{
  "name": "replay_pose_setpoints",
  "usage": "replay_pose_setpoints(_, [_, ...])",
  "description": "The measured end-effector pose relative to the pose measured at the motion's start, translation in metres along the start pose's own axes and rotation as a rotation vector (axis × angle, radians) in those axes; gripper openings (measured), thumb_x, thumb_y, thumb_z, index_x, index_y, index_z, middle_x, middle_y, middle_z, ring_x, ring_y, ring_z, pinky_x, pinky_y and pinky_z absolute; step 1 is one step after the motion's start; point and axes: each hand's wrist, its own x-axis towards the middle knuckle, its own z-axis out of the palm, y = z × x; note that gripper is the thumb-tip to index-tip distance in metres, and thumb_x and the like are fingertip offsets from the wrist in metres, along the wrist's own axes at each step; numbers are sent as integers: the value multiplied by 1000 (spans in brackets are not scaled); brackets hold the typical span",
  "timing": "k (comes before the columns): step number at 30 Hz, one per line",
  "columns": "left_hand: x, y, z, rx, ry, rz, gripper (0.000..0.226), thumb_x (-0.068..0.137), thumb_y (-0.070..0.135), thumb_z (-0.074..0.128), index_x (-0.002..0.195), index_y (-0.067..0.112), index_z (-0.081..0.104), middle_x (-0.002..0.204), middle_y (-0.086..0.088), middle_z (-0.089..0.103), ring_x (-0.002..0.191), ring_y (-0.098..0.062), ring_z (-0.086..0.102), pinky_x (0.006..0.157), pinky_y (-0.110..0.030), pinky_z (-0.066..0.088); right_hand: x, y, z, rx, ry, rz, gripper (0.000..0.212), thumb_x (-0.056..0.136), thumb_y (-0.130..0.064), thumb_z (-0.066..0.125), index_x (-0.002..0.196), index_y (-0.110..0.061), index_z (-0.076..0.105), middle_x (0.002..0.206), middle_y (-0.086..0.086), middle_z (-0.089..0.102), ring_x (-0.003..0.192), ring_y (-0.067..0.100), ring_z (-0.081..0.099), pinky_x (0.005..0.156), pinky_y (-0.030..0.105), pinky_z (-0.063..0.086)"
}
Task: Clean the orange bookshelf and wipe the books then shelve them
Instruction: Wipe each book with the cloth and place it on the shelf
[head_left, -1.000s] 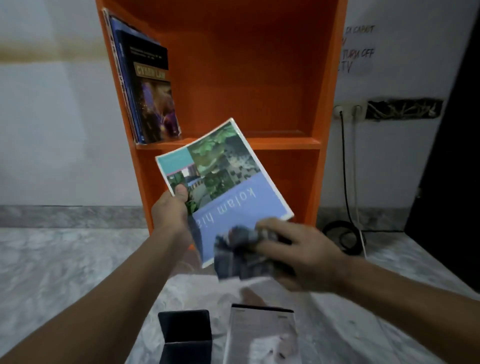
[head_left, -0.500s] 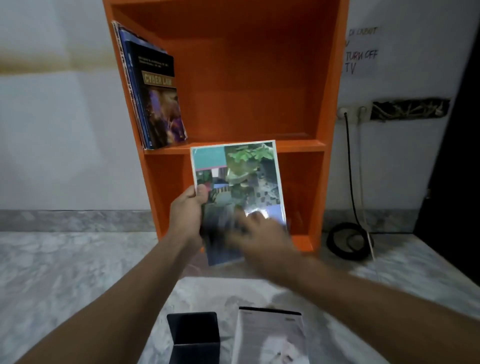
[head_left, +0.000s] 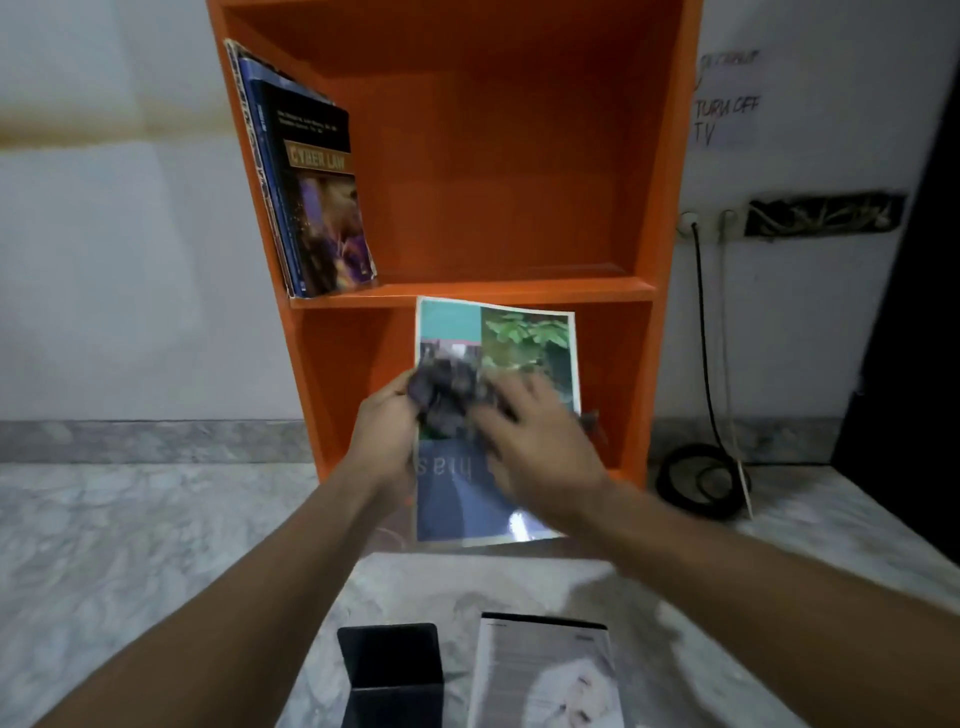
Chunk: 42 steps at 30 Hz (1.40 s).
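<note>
While the left hand (head_left: 384, 441) grips a book (head_left: 524, 343) by its left edge, thumb on the cover, the blurred right hand (head_left: 540, 457) holds a bunched dark cloth (head_left: 447, 395) against the cover, fingers curled over it. Only "hias" of the book's upside-down title is legible. The book is held upright in front of the lower compartment of the orange shelf (head_left: 467, 291), hiding part of it. Above, leaning books (head_left: 322, 208) stand at the left, the front one titled "CYBER LAW". A wall note (head_left: 727, 119) reads "TURN OFF TV". A black box (head_left: 389, 660) and a pale book (head_left: 545, 670) lie on the floor, and a coiled cable (head_left: 696, 483) lies right of the shelf.
</note>
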Motion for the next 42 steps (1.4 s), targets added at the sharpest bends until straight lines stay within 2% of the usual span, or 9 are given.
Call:
replay_pose_setpoints(4, [7,-3,-25,145,114,9,29,101,37,50,96,23,74,104,-4,74,103,-28,67,97,-49,49,-76,-24,-6,108,-462,-503,12,84,-13,62,95,-15,66,111,10,59,82,25,50,66,38,48])
replay_pose_setpoints(9, [0,-3,-21,89,38,-39,33,103,32,45,95,19,74,103,-9,75,100,-33,70,91,-52,54,5,0,-47,158,95,5,25,81,-15,56,102,-7,67,106,16,58,87,27,53,66,34,50])
replay_pose_setpoints(12, [0,0,-9,26,-18,-48,29,103,28,46,101,12,71,108,-16,73,103,-37,69,94,-55,52,43,14,-36,42,163,281,41,82,-11,59,124,-13,61,117,14,54,100,31,51,77,44,51])
replay_pose_setpoints(19, [10,1,-19,29,94,-42,42,102,26,49,67,25,73,83,-1,69,90,-24,63,86,-42,49,-81,-34,-6,126,-434,-440,11,80,-16,63,90,-16,67,90,9,58,75,25,49,59,34,42])
replay_pose_setpoints(24, [2,-2,-17,67,80,-41,28,101,23,51,84,19,73,85,-3,75,86,-26,71,79,-42,58,-14,-13,-44,248,2,-13,33,77,-23,53,99,-5,71,89,13,56,72,21,48,61,19,38])
replay_pose_setpoints(28, [-2,-3,-2,-41,37,-108,28,103,24,44,105,12,69,107,-15,73,98,-32,70,89,-50,56,24,4,-23,78,83,297,44,78,-12,59,122,-9,63,115,21,56,96,39,54,79,45,52])
replay_pose_setpoints(31, [-3,-2,6,-150,90,-176,26,102,25,46,87,16,65,88,-13,69,84,-30,64,82,-44,53,-30,-21,10,44,-83,44,35,78,-12,62,112,-9,62,113,21,57,89,36,53,69,40,48])
replay_pose_setpoints(35, [5,-8,3,-83,291,-165,30,98,36,58,75,20,72,96,-9,72,100,-33,67,89,-50,54,-108,-45,26,155,-583,-231,17,75,-16,67,92,-18,67,94,7,57,77,27,52,56,33,47])
replay_pose_setpoints(42, [12,-40,12,22,435,-199,32,98,28,54,68,16,51,77,-3,49,76,-18,42,64,-34,29,-130,-53,34,599,-1087,508,30,92,-14,48,120,-13,59,122,11,63,110,31,57,88,31,48])
